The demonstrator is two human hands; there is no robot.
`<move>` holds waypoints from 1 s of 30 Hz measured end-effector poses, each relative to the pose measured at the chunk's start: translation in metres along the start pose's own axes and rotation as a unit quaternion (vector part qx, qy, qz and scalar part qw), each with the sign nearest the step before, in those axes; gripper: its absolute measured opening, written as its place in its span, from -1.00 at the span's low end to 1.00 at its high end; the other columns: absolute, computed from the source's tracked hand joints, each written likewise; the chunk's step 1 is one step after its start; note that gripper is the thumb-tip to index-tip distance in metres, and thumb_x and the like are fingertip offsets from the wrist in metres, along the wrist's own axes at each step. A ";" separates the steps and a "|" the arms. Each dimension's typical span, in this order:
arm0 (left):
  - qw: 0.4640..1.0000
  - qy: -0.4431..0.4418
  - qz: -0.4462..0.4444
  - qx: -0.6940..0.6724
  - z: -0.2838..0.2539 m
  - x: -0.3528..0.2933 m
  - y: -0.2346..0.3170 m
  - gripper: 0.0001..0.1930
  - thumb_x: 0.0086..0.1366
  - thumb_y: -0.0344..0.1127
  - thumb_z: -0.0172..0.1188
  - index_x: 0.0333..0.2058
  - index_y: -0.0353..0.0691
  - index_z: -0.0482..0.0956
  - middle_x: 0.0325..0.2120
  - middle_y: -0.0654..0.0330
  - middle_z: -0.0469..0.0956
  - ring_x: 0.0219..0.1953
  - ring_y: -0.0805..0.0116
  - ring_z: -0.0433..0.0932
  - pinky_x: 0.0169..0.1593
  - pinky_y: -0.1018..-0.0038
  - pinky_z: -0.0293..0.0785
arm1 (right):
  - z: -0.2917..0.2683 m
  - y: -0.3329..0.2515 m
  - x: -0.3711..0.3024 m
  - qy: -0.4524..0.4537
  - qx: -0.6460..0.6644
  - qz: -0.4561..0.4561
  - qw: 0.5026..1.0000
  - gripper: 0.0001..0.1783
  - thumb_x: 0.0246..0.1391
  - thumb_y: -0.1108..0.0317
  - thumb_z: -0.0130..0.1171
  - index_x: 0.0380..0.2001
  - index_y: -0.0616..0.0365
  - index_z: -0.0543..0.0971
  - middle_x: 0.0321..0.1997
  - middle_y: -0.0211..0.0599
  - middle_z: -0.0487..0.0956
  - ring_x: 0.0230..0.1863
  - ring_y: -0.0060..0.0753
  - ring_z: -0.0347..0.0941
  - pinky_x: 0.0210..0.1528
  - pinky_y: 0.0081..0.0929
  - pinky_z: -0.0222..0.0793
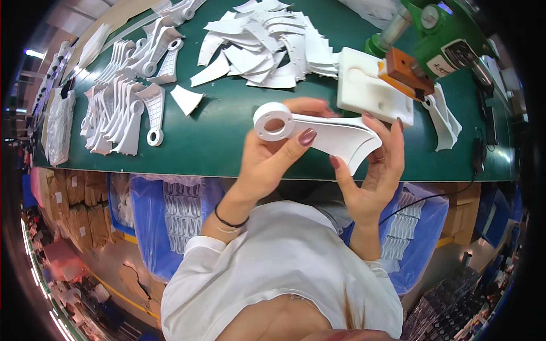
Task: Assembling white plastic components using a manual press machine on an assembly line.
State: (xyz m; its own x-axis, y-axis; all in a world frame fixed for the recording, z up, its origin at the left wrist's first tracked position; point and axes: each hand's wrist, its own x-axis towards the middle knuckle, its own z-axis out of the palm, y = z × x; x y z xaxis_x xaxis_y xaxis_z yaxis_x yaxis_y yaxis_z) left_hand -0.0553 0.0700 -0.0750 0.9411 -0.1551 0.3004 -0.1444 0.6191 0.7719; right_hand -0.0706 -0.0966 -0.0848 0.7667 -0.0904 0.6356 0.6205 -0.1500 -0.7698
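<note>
Above the near edge of the table I hold a white plastic bracket (327, 135) with a round ring at one end and a flared, curved end. My left hand (263, 162) is closed round the ring end, its thumb across the front face. At the flared end my right hand (372, 181) grips with the thumb below and fingers above and behind. A thin dark gap runs along the bracket's upper edge, where a curved white panel seems to lie against it.
A heap of curved white panels (267, 48) lies at the table's far middle. Several ribbed brackets (116, 116) stand in rows on the left. A single panel (186, 100) lies between. At right is a green press (438, 40) over a white block (364, 85). Blue bins (151, 227) flank me below.
</note>
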 end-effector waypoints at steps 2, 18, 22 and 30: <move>0.983 0.014 -0.007 0.182 -0.003 0.002 0.006 -0.52 0.33 -0.49 0.22 0.20 -0.27 0.36 0.00 0.05 0.55 0.03 0.29 0.57 0.10 0.44 0.51 | -0.016 0.000 0.003 0.000 -0.048 -0.012 0.999 -0.25 -0.06 0.53 0.42 0.23 0.30 0.37 0.17 -0.02 0.53 0.22 -0.12 0.45 0.08 -0.38 0.46; 0.720 -0.161 0.211 0.641 -0.001 0.123 -0.038 -0.58 0.12 -0.04 0.43 -0.09 -0.11 0.71 0.07 0.14 0.51 0.01 0.10 0.43 0.10 0.25 0.41 | -0.117 0.033 0.091 -0.075 -0.203 0.150 0.965 -0.13 -0.09 0.23 0.46 0.33 0.06 0.37 0.09 -0.19 0.59 0.13 -0.17 0.46 0.26 -0.28 0.24; 0.764 -0.141 0.152 0.611 -0.008 0.126 -0.048 -0.56 0.18 -0.06 0.38 0.02 -0.04 0.67 0.20 0.09 0.42 0.11 0.03 0.39 0.16 0.22 0.37 | -0.143 0.016 0.117 -0.209 -0.374 0.041 0.903 -0.16 -0.11 0.15 0.46 0.29 0.02 0.42 0.11 -0.22 0.58 0.31 -0.22 0.30 0.34 -0.29 0.17; 0.761 -0.157 0.092 0.623 -0.007 0.128 -0.034 -0.53 0.26 -0.05 0.28 0.13 -0.01 0.58 0.22 0.03 0.39 0.15 -0.02 0.38 0.22 0.18 0.31 | -0.199 0.014 0.316 0.068 -0.283 0.082 0.953 -0.54 0.34 0.14 -0.01 0.21 0.06 0.51 0.15 -0.22 0.57 0.20 -0.34 0.46 0.28 -0.41 0.23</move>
State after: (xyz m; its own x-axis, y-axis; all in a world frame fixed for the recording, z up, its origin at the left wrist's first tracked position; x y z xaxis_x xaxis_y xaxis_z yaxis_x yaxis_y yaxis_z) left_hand 0.0727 0.0347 -0.0666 0.7785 -0.4512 0.4363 -0.6269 -0.5270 0.5738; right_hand 0.1478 -0.3230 0.1175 0.7937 -0.2793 0.5404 0.2760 -0.6262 -0.7291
